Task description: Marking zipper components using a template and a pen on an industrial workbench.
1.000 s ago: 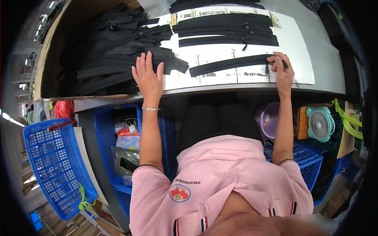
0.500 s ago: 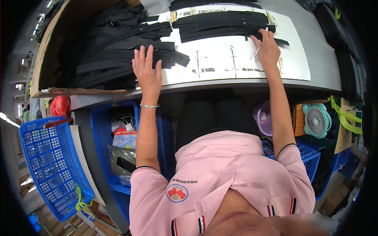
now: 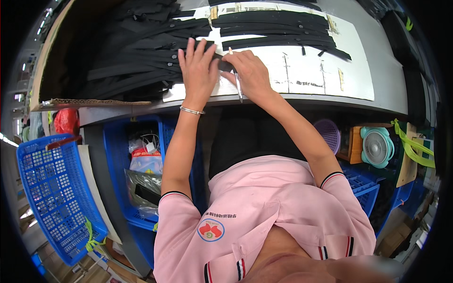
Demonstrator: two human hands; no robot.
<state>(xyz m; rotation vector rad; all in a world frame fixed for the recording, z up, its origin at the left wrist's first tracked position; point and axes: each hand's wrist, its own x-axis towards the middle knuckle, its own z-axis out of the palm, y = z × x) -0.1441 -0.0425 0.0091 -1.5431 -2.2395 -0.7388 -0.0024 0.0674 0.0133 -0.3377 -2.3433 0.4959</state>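
Observation:
My left hand (image 3: 199, 78) lies with fingers spread over the right ends of a heap of black zipper strips (image 3: 127, 68). Close beside it, my right hand (image 3: 253, 78) is closed around a slim silver-white pen (image 3: 239, 88), its thumb and forefinger at the end of a black strip (image 3: 225, 65). Whether they pinch that strip is partly hidden. Other black zippers (image 3: 278, 21) lie side by side across a white board (image 3: 264, 89), small pulls hanging from the nearer ones. Dark ruled marks show on the board's bare part.
An open cardboard box (image 3: 94, 101) surrounds the heap on the left. The grey table edge (image 3: 387, 104) runs in front of me. Below are blue baskets (image 3: 56, 184), a purple basket (image 3: 327, 134) and a teal fan (image 3: 377, 146). Dark padded items (image 3: 401, 42) stand at the right.
My right hand has swung left from the zippers on the board to the heap's ends, still with the pen. My left hand has shifted slightly right.

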